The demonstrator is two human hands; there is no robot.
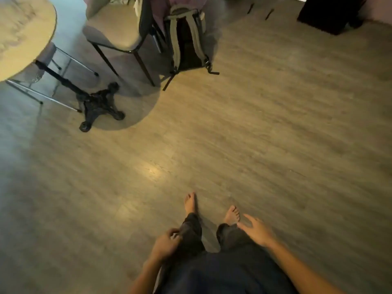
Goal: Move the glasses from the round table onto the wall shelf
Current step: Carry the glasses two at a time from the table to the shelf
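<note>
Head view, looking down at wood-grain floor (254,124). Far left: edge of round tabletop (25,35) on black pedestal base (99,105); the visible part carries no glasses, and no wall shelf shows. Beside it, a grey padded chair (114,32), then a backpack (186,41) standing on the floor against it. Lower centre: left hand (165,245), fingers curled loosely at the trouser leg, gripping nothing visible. Bare feet (232,215). Right hand (257,230), fingers spread, empty.
</note>
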